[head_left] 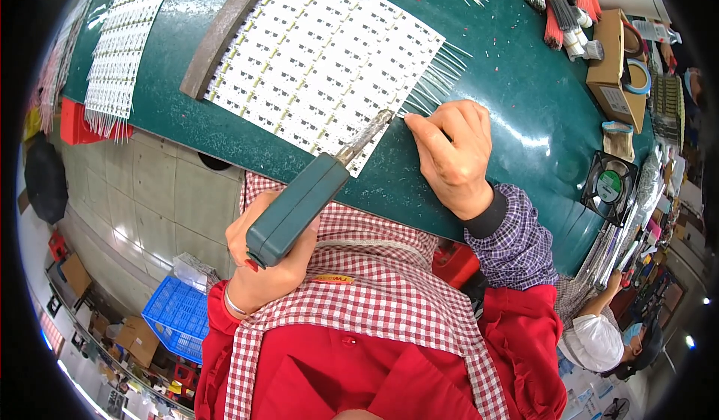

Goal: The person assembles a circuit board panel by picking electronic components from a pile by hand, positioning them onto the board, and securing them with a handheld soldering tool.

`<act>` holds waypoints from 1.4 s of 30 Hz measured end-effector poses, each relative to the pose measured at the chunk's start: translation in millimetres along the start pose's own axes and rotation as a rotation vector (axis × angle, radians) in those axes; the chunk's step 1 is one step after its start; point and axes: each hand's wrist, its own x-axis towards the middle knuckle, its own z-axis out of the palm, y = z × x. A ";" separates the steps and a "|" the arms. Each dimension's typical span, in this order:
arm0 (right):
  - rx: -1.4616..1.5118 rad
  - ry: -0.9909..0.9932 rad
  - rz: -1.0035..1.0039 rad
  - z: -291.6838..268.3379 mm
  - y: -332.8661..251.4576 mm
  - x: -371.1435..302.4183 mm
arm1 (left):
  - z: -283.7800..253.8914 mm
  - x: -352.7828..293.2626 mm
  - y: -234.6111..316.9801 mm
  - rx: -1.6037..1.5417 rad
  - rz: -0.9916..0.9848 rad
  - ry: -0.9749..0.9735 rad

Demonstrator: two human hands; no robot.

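Note:
My left hand (pixel 275 276) is closed round a soldering iron (pixel 303 207) with a blocky dark green body. Its dull metal tip points away from me and reaches the right edge of a white circuit board panel (pixel 322 57). Small black parts cover this panel in rows, and thin white wires (pixel 443 72) stick out along its right side. Close by the tip, my right hand (pixel 455 158) pinches with thumb and forefinger at the end of a thin white wire, partly hidden by the fingers. The panel lies flat on a green table (pixel 524 173).
A dark bar (pixel 225 42) lies along the panel's left edge. Another wired panel (pixel 127 46) sits far left. Wire bundles (pixel 558 8), a cardboard box (pixel 608 68) and a fan (pixel 608 186) occupy the right side. A blue crate (pixel 176 315) stands on the floor; another person (pixel 595 338) works at right.

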 end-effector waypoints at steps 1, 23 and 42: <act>0.000 0.000 -0.002 0.1 -0.1 0.1 | 0.1 -0.1 -0.2 0.005 0.006 0.003; -0.038 0.058 -0.053 -33.8 -27.0 3.1 | -3.6 -7.4 1.2 0.015 0.019 0.072; -0.009 -0.016 -0.042 2.0 -7.8 -3.0 | 0.1 -7.0 -3.2 -0.081 -0.024 0.020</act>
